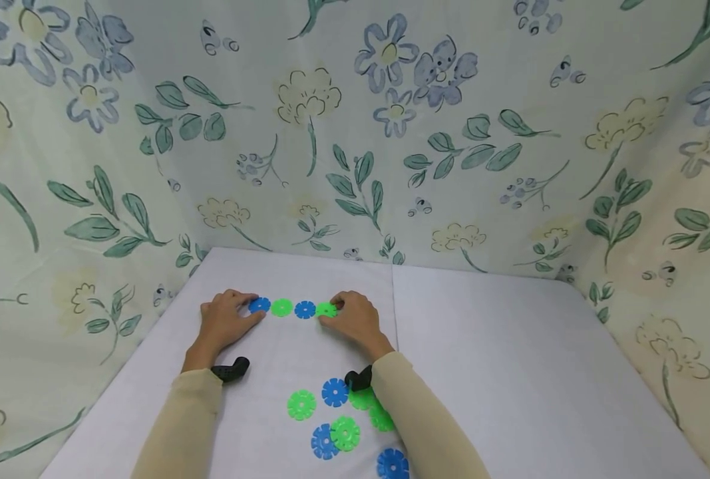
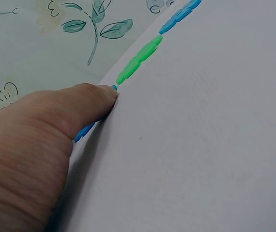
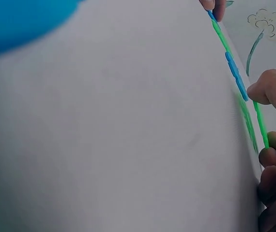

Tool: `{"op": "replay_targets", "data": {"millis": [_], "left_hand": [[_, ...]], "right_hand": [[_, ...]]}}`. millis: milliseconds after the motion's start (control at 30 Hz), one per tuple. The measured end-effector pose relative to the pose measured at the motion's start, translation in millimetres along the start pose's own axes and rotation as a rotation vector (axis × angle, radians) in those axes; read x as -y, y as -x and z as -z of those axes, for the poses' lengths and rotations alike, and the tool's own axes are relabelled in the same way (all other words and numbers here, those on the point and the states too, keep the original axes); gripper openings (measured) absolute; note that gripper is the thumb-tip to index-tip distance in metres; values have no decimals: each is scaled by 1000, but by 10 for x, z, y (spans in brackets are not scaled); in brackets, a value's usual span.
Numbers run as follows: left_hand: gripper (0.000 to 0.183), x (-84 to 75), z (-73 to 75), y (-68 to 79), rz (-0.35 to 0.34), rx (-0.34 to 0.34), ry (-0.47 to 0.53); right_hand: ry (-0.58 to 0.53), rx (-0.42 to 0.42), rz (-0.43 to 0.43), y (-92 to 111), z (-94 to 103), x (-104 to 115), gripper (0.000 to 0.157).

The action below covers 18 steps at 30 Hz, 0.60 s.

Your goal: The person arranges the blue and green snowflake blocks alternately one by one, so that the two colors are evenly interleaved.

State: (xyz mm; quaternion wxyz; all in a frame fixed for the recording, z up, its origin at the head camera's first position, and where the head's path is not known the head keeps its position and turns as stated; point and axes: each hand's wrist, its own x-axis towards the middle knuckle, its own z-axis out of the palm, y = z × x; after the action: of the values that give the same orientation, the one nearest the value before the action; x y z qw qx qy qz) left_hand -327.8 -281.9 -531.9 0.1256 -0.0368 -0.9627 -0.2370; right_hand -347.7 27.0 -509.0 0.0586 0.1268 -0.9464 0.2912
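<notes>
A row of notched plastic discs, alternating blue and green, lies across the far left part of the table. My left hand (image 1: 225, 322) pinches the blue disc (image 1: 259, 305) at the row's left end, thumb at its near edge; in the left wrist view the thumb hides most of this blue disc (image 2: 84, 132). Beside it come a green disc (image 1: 281, 307) and another blue disc (image 1: 305, 310). At the right end my right hand (image 1: 356, 321) pinches a green disc (image 1: 326, 310). In the right wrist view this green disc (image 3: 261, 123) is tilted up, with a green reflection beneath it.
Several loose discs lie nearer me, among them a green disc (image 1: 301, 404), a blue disc (image 1: 335, 392) and a green disc (image 1: 345, 434) overlapping a blue one. My right sleeve (image 1: 426, 412) partly covers others. Floral cloth (image 1: 355, 133) hangs behind the white table (image 1: 510, 372).
</notes>
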Motion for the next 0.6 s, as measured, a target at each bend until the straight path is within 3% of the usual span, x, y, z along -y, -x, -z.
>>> {"op": "replay_targets", "data": {"millis": [600], "left_hand": [[52, 23, -25, -3, 2, -17, -5]], "right_hand": [[37, 21, -11, -42, -32, -21, 45]]}}
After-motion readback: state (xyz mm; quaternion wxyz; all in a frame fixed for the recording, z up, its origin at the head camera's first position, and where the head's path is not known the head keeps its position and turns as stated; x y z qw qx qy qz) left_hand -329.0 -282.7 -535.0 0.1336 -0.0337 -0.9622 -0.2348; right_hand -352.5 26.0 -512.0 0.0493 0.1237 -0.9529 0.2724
